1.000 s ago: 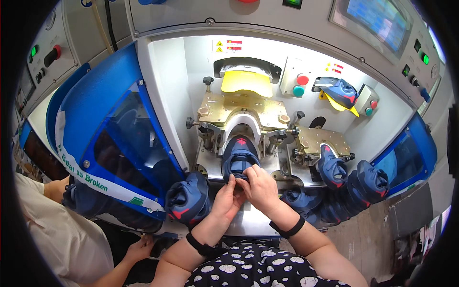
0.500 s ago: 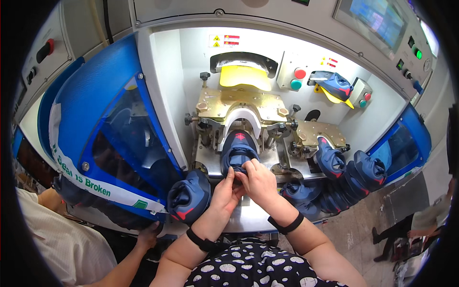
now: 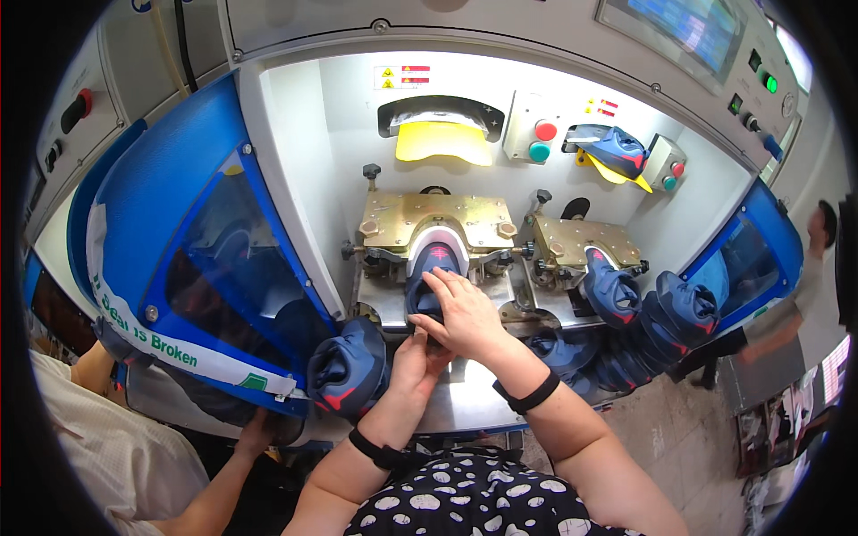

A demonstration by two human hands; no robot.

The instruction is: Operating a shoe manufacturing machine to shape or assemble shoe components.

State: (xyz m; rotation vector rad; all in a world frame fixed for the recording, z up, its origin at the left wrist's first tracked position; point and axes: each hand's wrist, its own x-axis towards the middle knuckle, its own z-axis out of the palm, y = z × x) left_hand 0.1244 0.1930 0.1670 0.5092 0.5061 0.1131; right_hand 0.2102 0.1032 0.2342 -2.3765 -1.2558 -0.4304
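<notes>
The blue shoe (image 3: 420,289) sits toe-first in the white U-shaped mould (image 3: 436,231); right hand (image 3: 466,313) over its upper, left hand (image 3: 414,366) near its heel, whether clamped I cannot tell; likely being seated, it next calls for even pressure.

head-worn fisheye view, looking down, close by

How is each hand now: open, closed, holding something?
Left hand: at the heel of the navy sneaker, partly hidden; grip unclear.
Right hand: over that sneaker's upper; grip unclear.
</notes>
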